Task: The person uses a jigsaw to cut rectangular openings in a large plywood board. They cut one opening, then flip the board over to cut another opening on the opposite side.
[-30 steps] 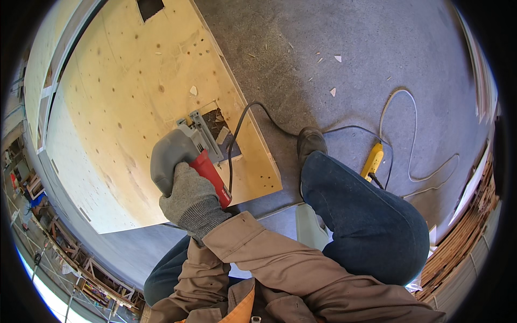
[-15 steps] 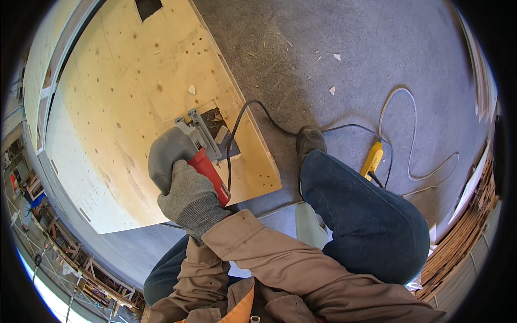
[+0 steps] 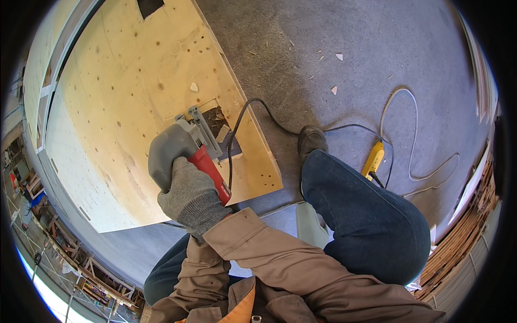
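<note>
My right hand (image 3: 188, 191), in a grey knit glove, is closed around the handle of a grey and red jigsaw (image 3: 210, 169). The saw's metal base plate (image 3: 203, 129) lies along the left edge of a square cutout (image 3: 218, 124) in the plywood panel (image 3: 129, 118). Wood scraps show inside the dark opening, and pencil-like lines run beside it. A black cord (image 3: 235, 134) loops from the saw over the panel's edge. My left sleeve (image 3: 207, 264) runs up under the right cuff; my left hand is hidden behind the right hand and sleeve.
Another square hole (image 3: 149, 6) is at the panel's far end, with a loose wood chip (image 3: 194, 87) nearer. On the concrete floor (image 3: 350, 32) lie offcuts, a yellow power strip (image 3: 373, 160) and a pale cord (image 3: 414, 129). My boot (image 3: 311, 141) is beside the black cord. Stacked lumber (image 3: 458, 231) stands right.
The jigsaw and my right hand stay in almost the same place at the cutout. The whole view has shifted very slightly.
</note>
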A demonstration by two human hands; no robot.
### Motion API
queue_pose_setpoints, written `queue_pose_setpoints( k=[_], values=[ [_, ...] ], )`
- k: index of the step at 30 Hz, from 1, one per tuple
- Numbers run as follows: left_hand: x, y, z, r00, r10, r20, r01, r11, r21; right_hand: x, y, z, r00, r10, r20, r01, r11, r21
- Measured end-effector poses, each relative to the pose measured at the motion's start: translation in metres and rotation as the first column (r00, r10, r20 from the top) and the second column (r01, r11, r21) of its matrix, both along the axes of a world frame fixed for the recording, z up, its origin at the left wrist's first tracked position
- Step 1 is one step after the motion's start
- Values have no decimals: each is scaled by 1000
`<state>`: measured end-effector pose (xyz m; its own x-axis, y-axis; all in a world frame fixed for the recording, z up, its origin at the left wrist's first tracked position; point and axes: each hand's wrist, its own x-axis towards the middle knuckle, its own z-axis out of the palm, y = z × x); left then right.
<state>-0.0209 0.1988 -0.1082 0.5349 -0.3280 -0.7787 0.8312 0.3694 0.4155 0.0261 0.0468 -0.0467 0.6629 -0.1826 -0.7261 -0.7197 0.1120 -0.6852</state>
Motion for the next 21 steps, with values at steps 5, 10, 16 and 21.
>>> queue_pose_setpoints(
  k=[5,10,16,21],
  values=[
    [0,-1,0,1000,-7,-1,7,1000,2,0,0,-2,1000,-24,15,24,999,-23],
    [3,-3,-2,1000,-6,6,6,1000,1,1,-4,0,1000,9,19,-10,1000,16],
    [8,-9,-6,1000,-21,9,21,1000,-8,2,-8,1,1000,8,26,-10,998,55],
    [9,-10,-7,1000,-25,11,25,1000,-11,2,-3,-2,999,-36,23,36,999,14]
  ],
)
